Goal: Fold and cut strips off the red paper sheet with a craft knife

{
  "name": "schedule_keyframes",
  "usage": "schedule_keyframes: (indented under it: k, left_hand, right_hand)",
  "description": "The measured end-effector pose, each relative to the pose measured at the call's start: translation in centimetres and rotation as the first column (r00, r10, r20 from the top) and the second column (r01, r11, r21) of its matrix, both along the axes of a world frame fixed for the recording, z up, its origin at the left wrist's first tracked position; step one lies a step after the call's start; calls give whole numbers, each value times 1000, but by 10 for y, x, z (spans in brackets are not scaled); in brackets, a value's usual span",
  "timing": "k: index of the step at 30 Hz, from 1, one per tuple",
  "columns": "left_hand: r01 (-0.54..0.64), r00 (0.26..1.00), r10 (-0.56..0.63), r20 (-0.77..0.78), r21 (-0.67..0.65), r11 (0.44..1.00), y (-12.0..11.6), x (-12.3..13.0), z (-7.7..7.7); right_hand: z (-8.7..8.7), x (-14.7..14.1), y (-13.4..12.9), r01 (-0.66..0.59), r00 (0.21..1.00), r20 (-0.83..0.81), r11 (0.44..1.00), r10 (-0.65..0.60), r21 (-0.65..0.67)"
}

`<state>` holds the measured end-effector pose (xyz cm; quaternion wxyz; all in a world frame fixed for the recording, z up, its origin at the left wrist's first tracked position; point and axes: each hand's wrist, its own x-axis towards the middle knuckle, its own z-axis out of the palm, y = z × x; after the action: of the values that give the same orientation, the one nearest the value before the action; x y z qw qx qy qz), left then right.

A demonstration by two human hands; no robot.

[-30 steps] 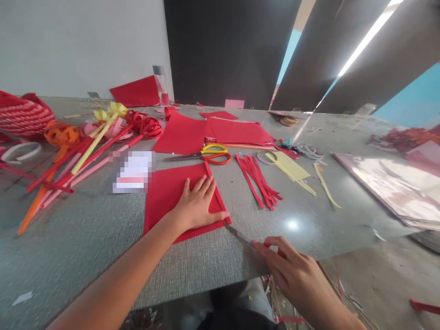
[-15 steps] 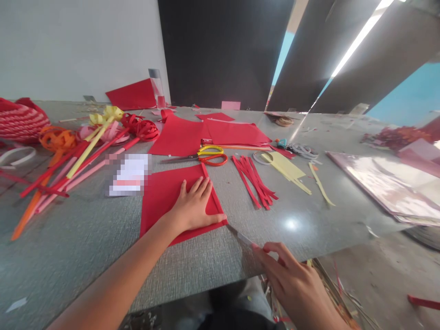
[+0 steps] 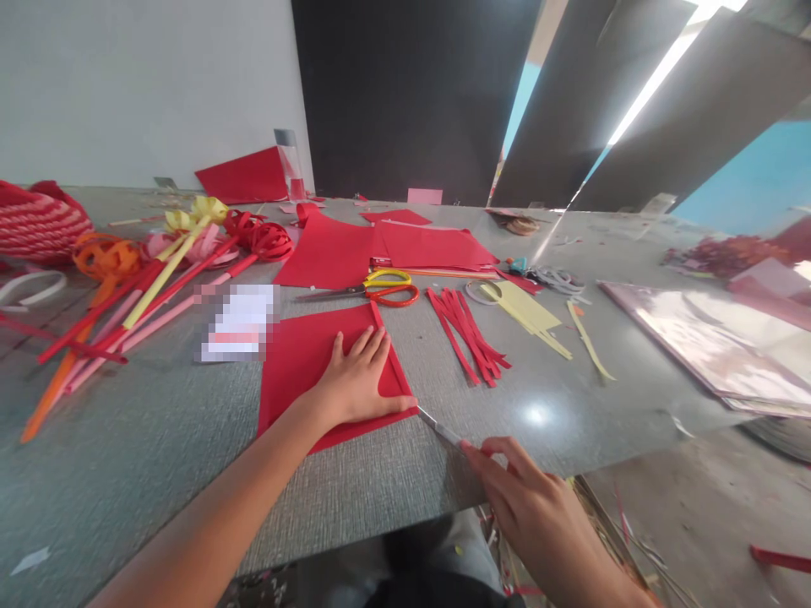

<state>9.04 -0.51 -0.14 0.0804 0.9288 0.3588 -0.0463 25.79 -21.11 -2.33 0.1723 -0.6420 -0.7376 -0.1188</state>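
A red paper sheet [image 3: 297, 355] lies near the table's front edge, with a narrow folded strip along its right side. My left hand [image 3: 358, 376] is spread flat on it, thumb stretched to the near right corner. In my right hand [image 3: 525, 490] is a craft knife [image 3: 440, 429], gripped between thumb and fingers, its blade tip touching that corner beside my left thumb. Scissors [image 3: 389, 287] with yellow and orange handles rest just beyond the sheet. Right of it are several cut red paper strips [image 3: 469, 338].
More red sheets [image 3: 335, 249] lie further back. At the left are paper flowers on sticks [image 3: 145, 295] and a striped red basket [image 3: 41, 224]. A tape roll [image 3: 483, 292], pale yellow paper [image 3: 523, 308] and a shiny plastic-wrapped pack [image 3: 710, 346] are at the right. The table edge [image 3: 355, 553] runs close to me.
My right hand has shifted slightly left and up, bringing the knife tip closer to the sheet's corner. The left hand stays in place on the paper.
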Motion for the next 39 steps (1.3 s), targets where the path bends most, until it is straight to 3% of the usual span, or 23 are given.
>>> schedule_keyframes:
  k: [25,34,39]
  left_hand:
    - [6,1000,-6,20,-1,1000,0,-1,-1]
    - [-6,1000,6,23,4,1000,-3,0,0]
    - [0,1000,0,25,-1,1000,-2,-1,0]
  right_hand:
    - [4,2,46,20,998,52,1000,-19,-13]
    - [15,-4,67,102,990,123,965,-73,-242]
    - [17,-7,77,136,983,156,954,-97,-266]
